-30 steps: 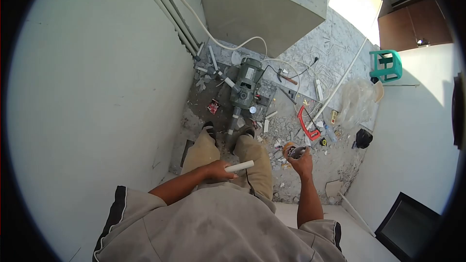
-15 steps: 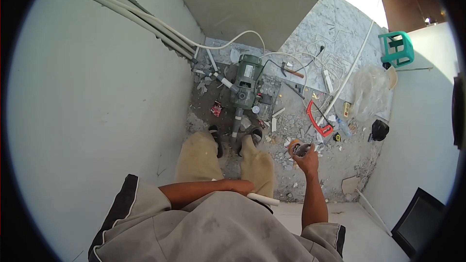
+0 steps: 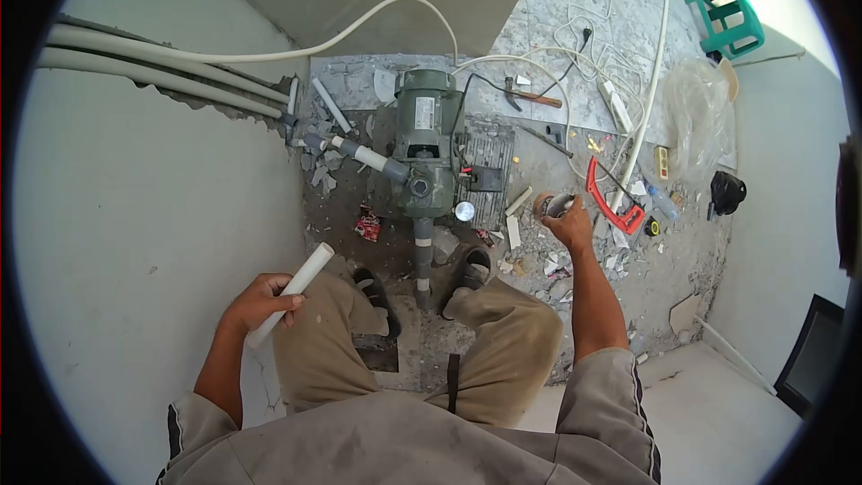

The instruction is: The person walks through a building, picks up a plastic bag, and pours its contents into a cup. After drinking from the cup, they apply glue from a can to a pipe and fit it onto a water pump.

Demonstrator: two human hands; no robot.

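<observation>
Held at a slant by my left hand (image 3: 265,302) is a short white PVC pipe (image 3: 310,269), the fingers wrapped round it beside my left knee. My right hand (image 3: 567,222) is closed round a small cup-like container (image 3: 558,206) with a brownish side and a greyish body, low over the rubble. Between my feet and the back wall stands a green water pump (image 3: 426,126). Grey and white pipe fittings (image 3: 370,158) run from it to the left wall, and another pipe (image 3: 423,256) comes toward my feet.
A red hacksaw (image 3: 613,202) lies right of my right hand, near a tape measure (image 3: 652,228). Behind are a hammer (image 3: 537,100), a power strip (image 3: 616,106) and loose cables. White pipes (image 3: 171,63) sit in the left wall's groove. A green stool (image 3: 732,22) stands far right.
My left hand has swung from across my lap out to the left, carrying the white pipe with it. The view has shifted and tilted; my right hand still holds the container.
</observation>
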